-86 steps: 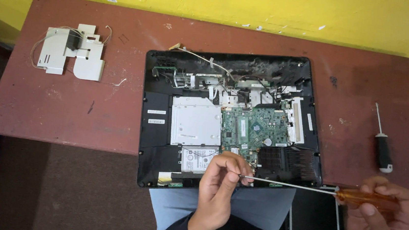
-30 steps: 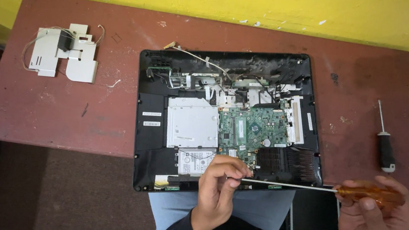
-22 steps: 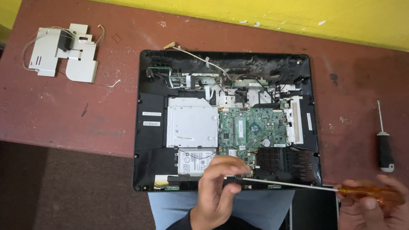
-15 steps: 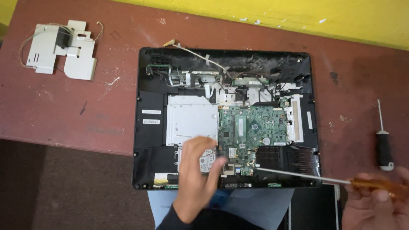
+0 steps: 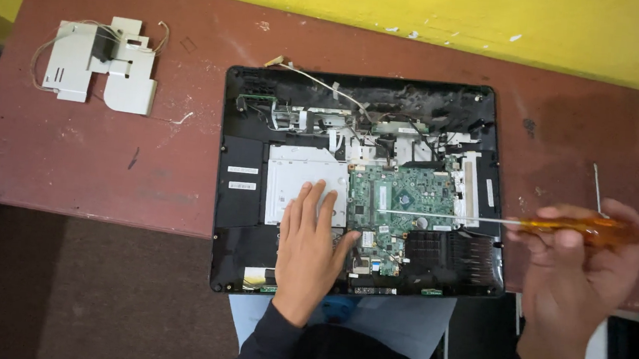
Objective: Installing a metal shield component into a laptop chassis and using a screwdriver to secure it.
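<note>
The opened computer chassis (image 5: 357, 187) overhangs the table's (image 5: 89, 167) front edge, rigid but fragile inside; grip its frame. The left hand (image 5: 312, 244) lies flat, fingers spread, beside the circuit board (image 5: 402, 202). The right hand (image 5: 571, 255) grips 1 amber-handled screwdriver (image 5: 569, 227).

You sit at a scratched reddish-brown bench (image 5: 105, 161) pushed up against a yellow wall (image 5: 426, 12). Below you, the floor (image 5: 55, 295) is dark brown.
</note>
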